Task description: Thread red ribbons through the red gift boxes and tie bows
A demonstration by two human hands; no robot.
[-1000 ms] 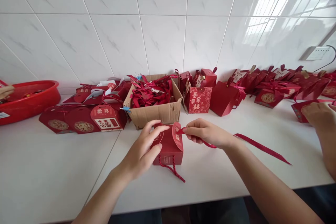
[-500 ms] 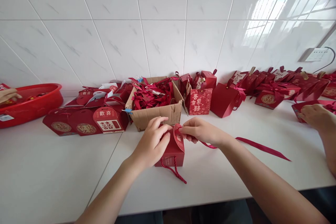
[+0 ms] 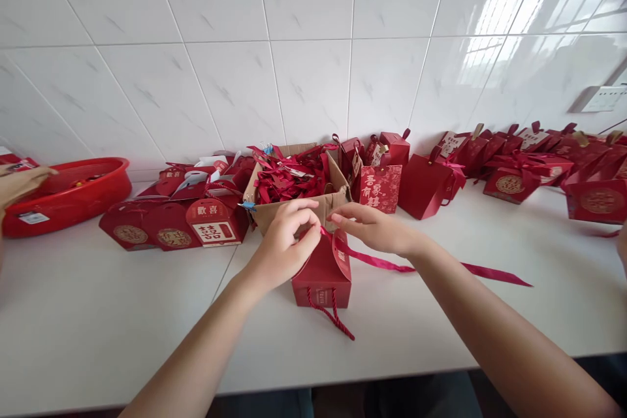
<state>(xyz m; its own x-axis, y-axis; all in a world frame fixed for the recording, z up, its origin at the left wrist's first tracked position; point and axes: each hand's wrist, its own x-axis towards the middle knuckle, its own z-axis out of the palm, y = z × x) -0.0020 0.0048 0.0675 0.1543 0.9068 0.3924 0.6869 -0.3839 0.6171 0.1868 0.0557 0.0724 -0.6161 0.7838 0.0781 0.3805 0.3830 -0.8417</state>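
A small red gift box [image 3: 321,277] stands upright on the white table in front of me, its twisted red cord handle [image 3: 337,321] hanging down the near side. My left hand [image 3: 289,241] is at the top left of the box, thumb and forefinger pinched on the end of a dark red ribbon [image 3: 379,264]. From the box's rounded top flap the ribbon trails right, passing under my right forearm. Just above the flap is my right hand [image 3: 375,228], its fingers stretched out and seemingly holding nothing; its thumb is partly hidden.
Behind the box is a cardboard box [image 3: 279,212] full of ribbons. Finished-looking red gift boxes [image 3: 174,225] stand left, and more red boxes [image 3: 509,183] line the wall at right. At far left, another person's hand [image 3: 24,184] reaches over a red basin [image 3: 73,206].
My right hand has loosened its pinch at the flap and lifted slightly. My left fingers have closed on the ribbon end. At right, another person's hand has drawn back.
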